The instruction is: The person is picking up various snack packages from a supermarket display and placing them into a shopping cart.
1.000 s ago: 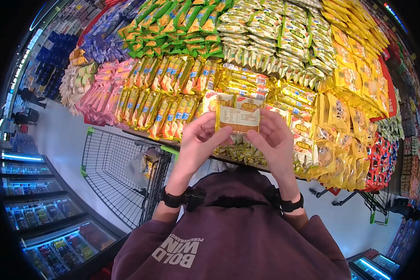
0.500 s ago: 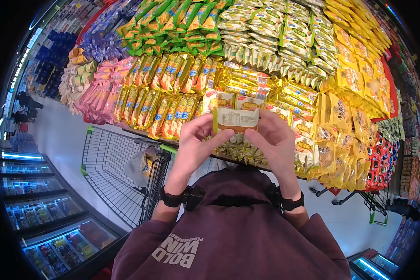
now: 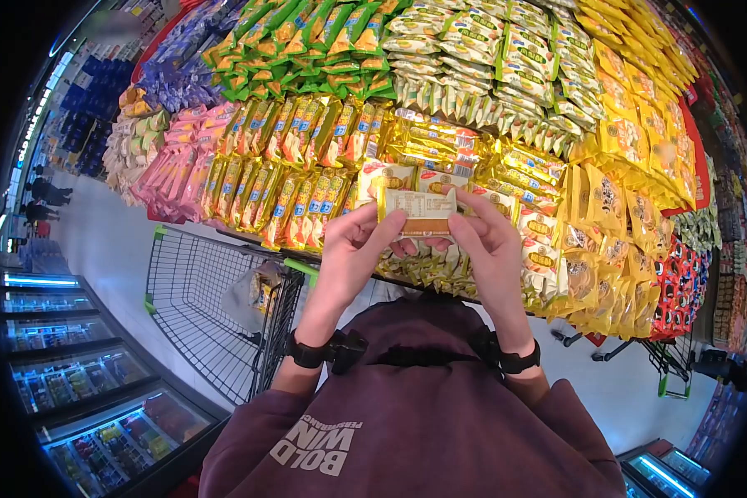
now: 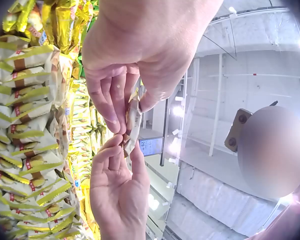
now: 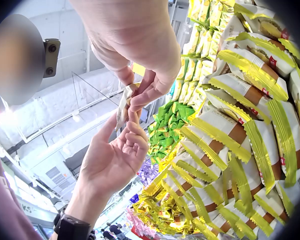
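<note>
A small packet with a white printed label and a brown band is held up between both hands, above the snack display. The left hand pinches its left end, thumb on the near face. At its right end the right hand grips it between thumb and fingers. In the left wrist view the packet appears edge-on, the left hand above and the right hand below. The right wrist view also shows the packet edge-on, under the right hand.
Piled snack packets in several colours fill the display across the front. A wire shopping cart holding a plastic bag stands at the left. Glass-fronted freezers line the far left, and another cart is at the right.
The packet has tilted so its printed face shows more fully than half a second ago. The fingers of both hands have shifted on it, with fingertips now visible below its lower edge.
</note>
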